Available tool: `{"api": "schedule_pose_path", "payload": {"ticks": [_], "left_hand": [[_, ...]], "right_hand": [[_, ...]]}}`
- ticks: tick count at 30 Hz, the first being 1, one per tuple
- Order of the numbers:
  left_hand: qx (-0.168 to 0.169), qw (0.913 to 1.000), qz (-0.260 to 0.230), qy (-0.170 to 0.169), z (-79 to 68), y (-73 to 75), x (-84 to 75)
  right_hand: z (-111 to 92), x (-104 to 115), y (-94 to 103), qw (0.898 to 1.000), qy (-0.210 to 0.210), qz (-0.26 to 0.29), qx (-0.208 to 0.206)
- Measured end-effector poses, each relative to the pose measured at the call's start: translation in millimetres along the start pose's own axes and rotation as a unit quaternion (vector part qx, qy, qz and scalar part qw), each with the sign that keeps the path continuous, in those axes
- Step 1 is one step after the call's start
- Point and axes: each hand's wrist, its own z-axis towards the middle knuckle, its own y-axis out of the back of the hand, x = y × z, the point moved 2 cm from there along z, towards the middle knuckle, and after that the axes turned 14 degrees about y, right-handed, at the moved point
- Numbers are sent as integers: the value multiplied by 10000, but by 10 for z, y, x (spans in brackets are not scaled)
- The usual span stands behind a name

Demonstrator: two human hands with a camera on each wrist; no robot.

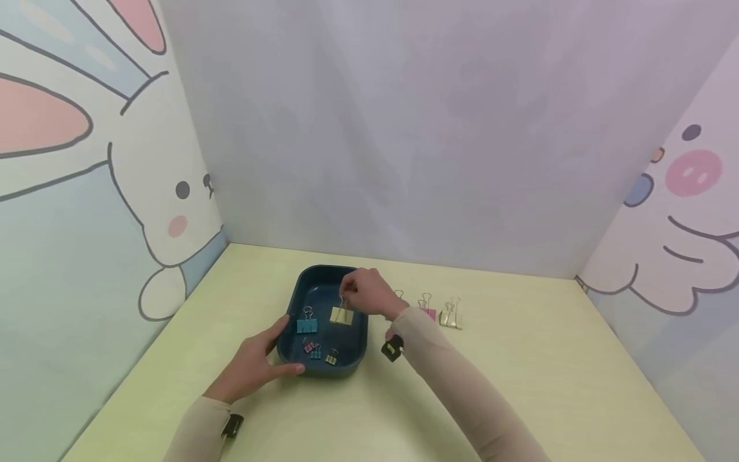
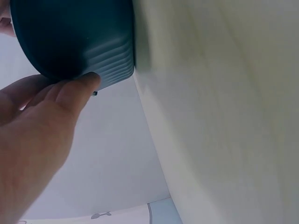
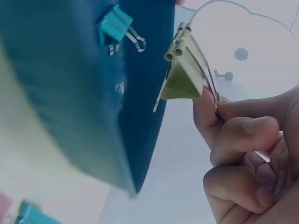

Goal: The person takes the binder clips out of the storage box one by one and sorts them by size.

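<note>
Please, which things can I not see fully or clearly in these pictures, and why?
Head view: binder clip with looped silver wire handles; its body is mostly hidden by the beige-sleeved right arm.
Left wrist view: inside of the dark-blue rounded rectangular tray, hidden by its wall.
Right wrist view: teal metal clip, cut off by the bottom edge.
Right wrist view: pink patch, blurred, cut off by the left edge.

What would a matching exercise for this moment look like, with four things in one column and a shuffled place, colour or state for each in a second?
Things
1. left hand
2. tray
3. large pink clip
4. right hand

Places, colours, states
A. on the table, right of the tray
B. pinches a yellow clip
C. holds the tray's edge
D. dark blue with rounded corners

Pairs: 1-C, 2-D, 3-A, 4-B
</note>
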Motion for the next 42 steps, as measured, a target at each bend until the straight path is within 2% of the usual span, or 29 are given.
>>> {"api": "schedule_pose_path", "payload": {"ticks": [5, 10, 17, 24, 31, 37, 42], "left_hand": [[-21, 10000, 56, 14, -18, 17, 29], [21, 10000, 49, -3, 2, 14, 28], [32, 9998, 49, -168, 13, 25, 8], [13, 10000, 56, -61, 2, 21, 52], [68, 9997, 76, -215, 41, 21, -5], [-9, 9996, 130, -237, 44, 27, -32], [-75, 9995, 173, -248, 35, 6, 0]], "right_hand": [[-162, -72, -2, 9997, -8, 110, -227], [-347, -108, 77, 9969, 132, 210, -750], [-612, -274, 189, 9920, -410, 425, -1113], [-819, -388, 317, 9900, -469, 409, -1265], [-1061, -596, 433, 9895, -650, 78, -1290], [-1231, -759, 434, 9886, -864, 7, -1229], [-1322, -856, 349, 9878, -1018, -95, -1172]]}}
